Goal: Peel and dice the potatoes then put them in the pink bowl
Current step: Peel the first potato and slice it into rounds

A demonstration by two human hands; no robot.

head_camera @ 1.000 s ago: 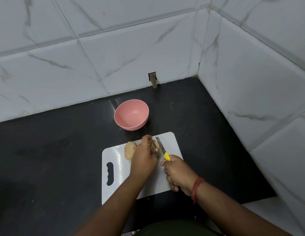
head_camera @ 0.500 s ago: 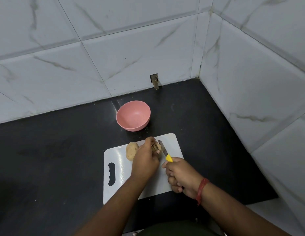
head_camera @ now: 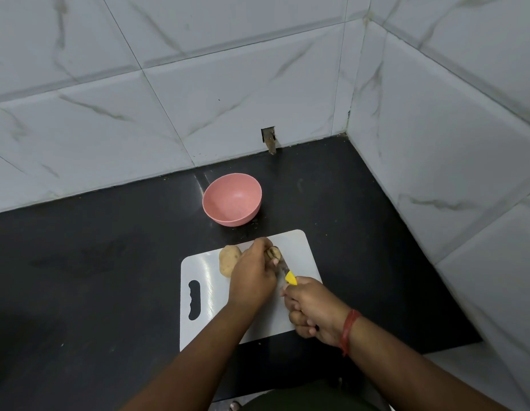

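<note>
Potato (head_camera: 274,253) sits pinched in the left hand (head_camera: 253,275) grip, right hand (head_camera: 312,310) clenched around the yellow-handled knife (head_camera: 289,275).

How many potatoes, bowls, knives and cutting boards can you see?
Potatoes: 2, one lying on the board, one held in the left hand
Pink bowl: 1
Knife: 1
Cutting board: 1
Total: 5
</note>
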